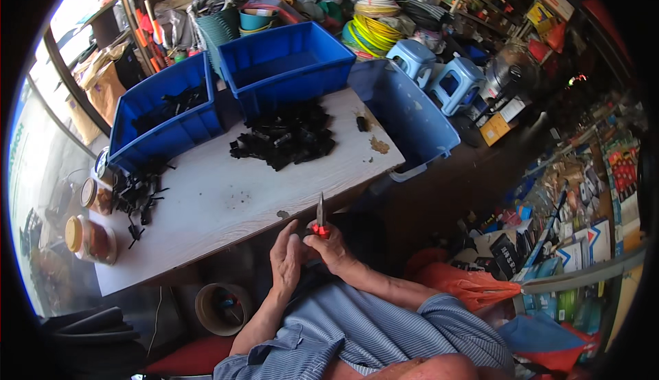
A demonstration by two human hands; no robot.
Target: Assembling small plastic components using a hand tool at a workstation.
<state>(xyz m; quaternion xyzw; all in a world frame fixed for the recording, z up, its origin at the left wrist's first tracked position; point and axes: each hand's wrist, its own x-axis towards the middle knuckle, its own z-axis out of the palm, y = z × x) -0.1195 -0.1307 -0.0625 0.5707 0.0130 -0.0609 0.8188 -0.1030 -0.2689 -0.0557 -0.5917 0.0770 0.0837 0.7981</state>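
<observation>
My right hand (331, 248) is closed around a pair of needle-nose pliers (320, 216) with red handles, jaws pointing up and away from me. Just left of it, my left hand (285, 256) has its fingers stretched out, and nothing shows in it. Both hands are at the near edge of the white table (206, 201). Beyond them lies a large heap of black plastic parts (285, 136), their exact kind too dark to make out. A looser pile of thin black pieces (137, 191) spreads at the table's left.
A blue bin (165, 136) with black parts stands at the far left, beside another blue bin (288, 64). Lidded jars (89, 239) line the left edge. A large blue tub (405, 116) and blue stools (456, 85) are to the right. A round bucket (223, 309) sits below the table.
</observation>
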